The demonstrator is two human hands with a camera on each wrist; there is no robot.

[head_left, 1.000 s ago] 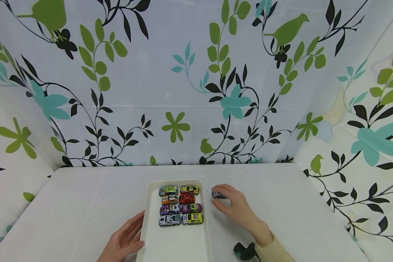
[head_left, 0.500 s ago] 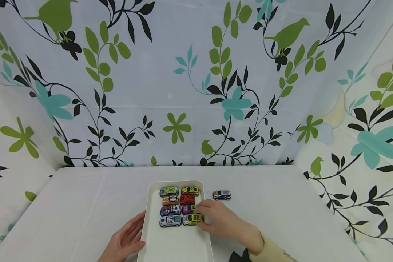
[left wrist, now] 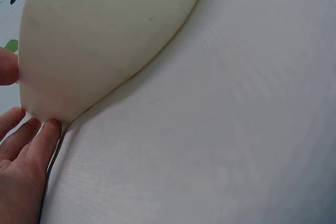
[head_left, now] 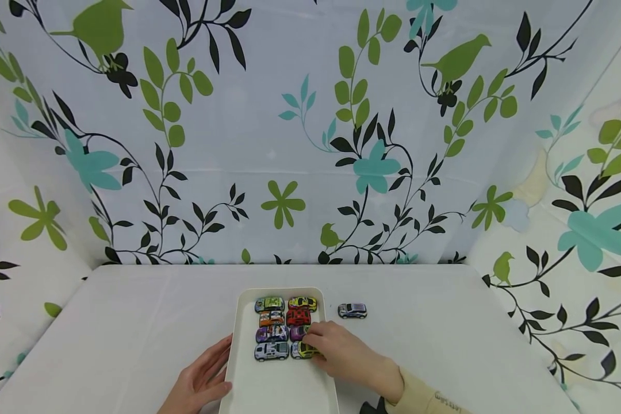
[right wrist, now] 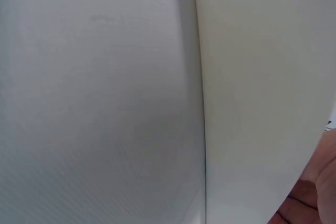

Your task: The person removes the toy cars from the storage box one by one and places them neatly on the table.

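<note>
A white tray (head_left: 274,391) holds several toy cars in two columns. At the lower right of this group, my right hand (head_left: 344,356) pinches a yellow-green toy car (head_left: 298,350), partly covering it. Its fingers also overlap the purple toy car (head_left: 296,332) just behind. Beside it in the row is a silver toy car (head_left: 271,351). My left hand (head_left: 199,379) rests against the tray's left side, fingertips touching the outer wall in the left wrist view. In the right wrist view, the tray wall (right wrist: 252,77) hides most of the right hand (right wrist: 315,198).
Another silver toy car (head_left: 352,310) stands on the white table (head_left: 445,339), right of the tray's far corner. A dark object (head_left: 374,407) lies partly behind the right sleeve. Patterned curtains (head_left: 227,144) bound the table at the back and sides.
My right hand has moved from the silver car outside the tray, leaving it on the table, to the yellow-green car inside. The left hand stays at the tray's side.
</note>
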